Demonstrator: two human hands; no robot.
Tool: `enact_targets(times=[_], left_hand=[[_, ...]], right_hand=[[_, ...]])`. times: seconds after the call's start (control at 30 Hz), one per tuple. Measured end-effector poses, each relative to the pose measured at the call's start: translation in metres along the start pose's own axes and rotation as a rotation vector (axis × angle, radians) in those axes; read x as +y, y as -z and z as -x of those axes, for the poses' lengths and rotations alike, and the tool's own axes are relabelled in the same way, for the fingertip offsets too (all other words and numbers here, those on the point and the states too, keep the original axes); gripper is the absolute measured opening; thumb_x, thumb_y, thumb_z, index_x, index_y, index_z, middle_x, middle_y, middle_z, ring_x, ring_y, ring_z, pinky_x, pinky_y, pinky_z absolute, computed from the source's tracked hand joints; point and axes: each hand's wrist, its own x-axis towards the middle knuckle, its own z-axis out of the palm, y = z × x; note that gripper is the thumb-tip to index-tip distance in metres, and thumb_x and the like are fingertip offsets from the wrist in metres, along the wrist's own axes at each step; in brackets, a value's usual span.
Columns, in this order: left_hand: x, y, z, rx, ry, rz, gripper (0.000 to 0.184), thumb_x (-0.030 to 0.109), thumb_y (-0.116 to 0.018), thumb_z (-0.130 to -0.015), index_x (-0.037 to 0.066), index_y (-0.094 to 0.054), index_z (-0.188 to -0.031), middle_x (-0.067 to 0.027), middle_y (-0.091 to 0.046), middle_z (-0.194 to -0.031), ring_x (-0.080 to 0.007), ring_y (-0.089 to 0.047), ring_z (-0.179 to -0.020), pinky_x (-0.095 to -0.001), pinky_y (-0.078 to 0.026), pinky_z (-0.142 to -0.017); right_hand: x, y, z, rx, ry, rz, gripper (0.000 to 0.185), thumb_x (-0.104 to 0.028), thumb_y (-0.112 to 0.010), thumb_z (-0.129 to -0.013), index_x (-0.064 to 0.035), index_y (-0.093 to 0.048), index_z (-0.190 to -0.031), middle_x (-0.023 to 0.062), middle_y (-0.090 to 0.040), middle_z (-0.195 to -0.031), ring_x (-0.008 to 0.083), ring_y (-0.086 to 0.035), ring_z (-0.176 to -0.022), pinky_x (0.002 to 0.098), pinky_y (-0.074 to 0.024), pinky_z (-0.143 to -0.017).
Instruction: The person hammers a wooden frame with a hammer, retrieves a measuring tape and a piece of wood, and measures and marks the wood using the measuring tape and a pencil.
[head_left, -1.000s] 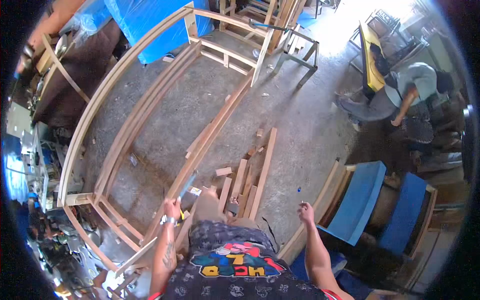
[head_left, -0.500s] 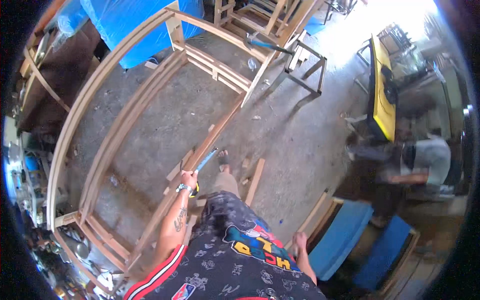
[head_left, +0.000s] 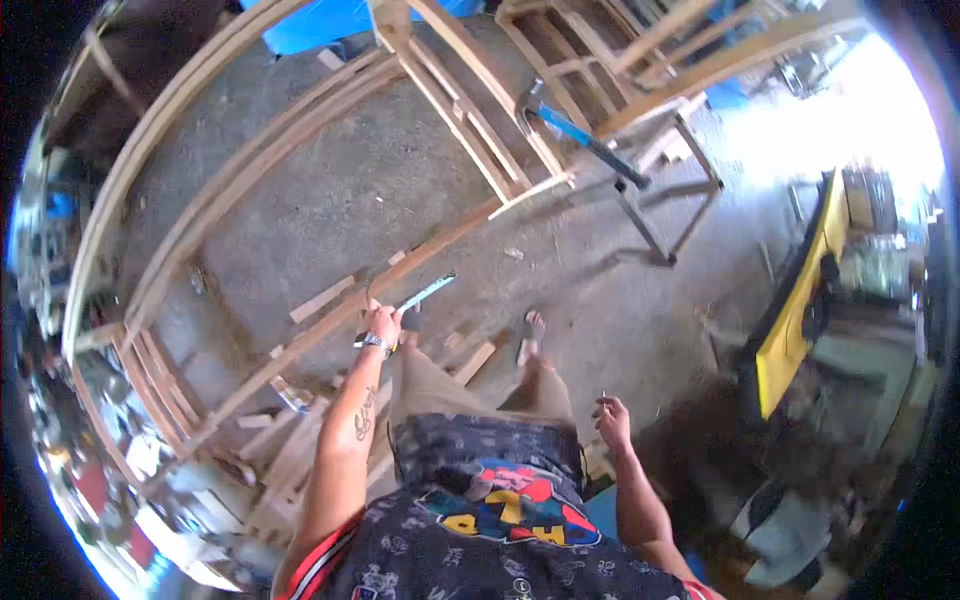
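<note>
My left hand (head_left: 381, 325), with a watch at the wrist, is closed beside the long lower rail (head_left: 430, 248) of a curved wooden frame (head_left: 190, 235). A pale blue strip, apparently the blade of a tape measure (head_left: 428, 292), sticks out from it to the right; a little yellow shows by the palm. My right hand (head_left: 612, 420) is raised in front of my right hip, fingers curled. Something small and thin seems to be between them, too small to name. A claw hammer (head_left: 585, 132) with a blue shaft and dark grip rests across the frame's far end.
Wood offcuts (head_left: 475, 362) lie by my feet. A dark metal stand (head_left: 668, 255) is beyond the hammer, near more wooden frames (head_left: 590, 65). To the right are a yellow-topped bench (head_left: 780, 365) and a blurred person in a light shirt (head_left: 795, 530).
My view has turned and shifted nearer the frame's far end. The right hand has come up and forward from beside my body. My left hand stays closed by the rail.
</note>
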Motion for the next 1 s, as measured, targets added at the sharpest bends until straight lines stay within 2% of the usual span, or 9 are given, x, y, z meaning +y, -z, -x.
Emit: enact_targets(times=[0.1, 0.17, 0.23, 0.27, 0.33, 0.57, 0.77, 0.87, 1.0], left_hand=[[0.018, -0.066, -0.041, 0.094, 0.065, 0.025, 0.023, 0.027, -0.058, -0.071, 0.005, -0.060, -0.064, -0.0168, -0.051, -0.076, -0.0303, -0.050, -0.076, -0.0405, -0.040, -0.067], [0.026, -0.112, -0.079, 0.104, 0.086, 0.040, 0.023, 0.026, -0.058, -0.072, 0.004, -0.060, -0.064, -0.0162, -0.051, -0.075, -0.0297, -0.050, -0.076, -0.0405, -0.040, -0.066], [0.028, -0.164, -0.120, 0.135, 0.088, 0.027, 0.023, 0.026, -0.058, -0.072, 0.005, -0.059, -0.063, -0.0162, -0.051, -0.075, -0.0295, -0.050, -0.076, -0.0402, -0.040, -0.066], [0.029, -0.191, -0.141, 0.184, 0.068, 0.023, 0.023, 0.025, -0.058, -0.072, 0.005, -0.059, -0.063, -0.0162, -0.052, -0.075, -0.0293, -0.049, -0.076, -0.0398, -0.040, -0.066], [0.026, -0.236, -0.172, 0.138, 0.106, 0.087, 0.023, 0.025, -0.058, -0.072, 0.004, -0.059, -0.063, -0.0163, -0.052, -0.077, -0.0296, -0.049, -0.078, -0.0399, -0.039, -0.066], [0.040, -0.309, -0.252, 0.158, 0.033, -0.002, 0.027, 0.030, -0.056, -0.074, 0.004, -0.060, -0.067, -0.0162, -0.052, -0.087, -0.0311, -0.048, -0.086, -0.0397, -0.040, -0.069], [0.031, -0.366, -0.263, 0.211, 0.018, -0.014, 0.027, 0.034, -0.052, -0.076, 0.008, -0.062, -0.073, -0.0157, -0.052, -0.088, -0.0309, -0.049, -0.087, -0.0417, -0.039, -0.077], [0.033, -0.366, -0.268, 0.066, 0.055, -0.046, 0.029, 0.034, -0.051, -0.077, 0.008, -0.062, -0.074, -0.0172, -0.053, -0.088, -0.0303, -0.049, -0.088, -0.0411, -0.039, -0.077], [0.032, -0.376, -0.269, 0.119, 0.031, -0.012, 0.031, 0.032, -0.053, -0.076, 0.003, -0.060, -0.070, -0.0226, -0.052, -0.081, -0.0352, -0.050, -0.078, -0.0406, -0.041, -0.071]], right_hand=[[-0.027, 0.028, -0.155, -0.175, 0.181, 0.233, 0.017, -0.005, -0.042, -0.078, -0.0026, -0.052, -0.091, 0.0050, -0.054, -0.064, 0.0095, -0.047, -0.049, 0.0215, -0.0381, -0.042], [-0.044, 0.021, -0.249, -0.100, -0.005, -0.024, 0.011, -0.004, -0.044, -0.079, -0.0029, -0.052, -0.088, 0.0014, -0.049, -0.061, 0.0082, -0.045, -0.048, 0.0205, -0.0366, -0.042], [-0.058, -0.001, -0.311, -0.154, 0.223, 0.007, 0.012, -0.002, -0.044, -0.079, -0.0045, -0.052, -0.086, 0.0007, -0.052, -0.068, 0.0064, -0.047, -0.056, 0.0193, -0.0377, -0.048], [-0.065, -0.019, -0.339, -0.164, 0.227, 0.015, 0.012, -0.002, -0.044, -0.079, -0.0045, -0.052, -0.086, 0.0007, -0.052, -0.068, 0.0064, -0.047, -0.056, 0.0193, -0.0377, -0.048], [-0.070, -0.066, -0.373, -0.233, 0.391, -0.195, 0.009, -0.002, -0.046, -0.081, -0.0048, -0.051, -0.087, -0.0020, -0.045, -0.061, 0.0056, -0.042, -0.048, 0.0187, -0.0331, -0.041], [-0.037, -0.225, -0.486, -0.513, 0.600, -0.025, 0.011, -0.007, -0.045, -0.083, -0.0037, -0.051, -0.091, -0.0005, -0.049, -0.064, 0.0049, -0.042, -0.052, 0.0183, -0.0347, -0.046], [0.017, -0.278, -0.589, -0.727, 0.617, 0.044, 0.014, -0.007, -0.045, -0.083, -0.0014, -0.051, -0.094, 0.0010, -0.050, -0.066, 0.0060, -0.046, -0.059, 0.0200, -0.0379, -0.053], [0.020, -0.295, -0.624, -0.730, 0.863, 0.279, 0.015, -0.010, -0.045, -0.083, -0.0015, -0.050, -0.094, 0.0019, -0.051, -0.067, 0.0069, -0.045, -0.057, 0.0210, -0.0379, -0.051], [0.002, -0.287, -0.608, -0.938, 0.620, 0.050, 0.019, -0.013, -0.050, -0.081, -0.0020, -0.050, -0.097, 0.0040, -0.054, -0.072, 0.0101, -0.048, -0.062, 0.0233, -0.0399, -0.056]])
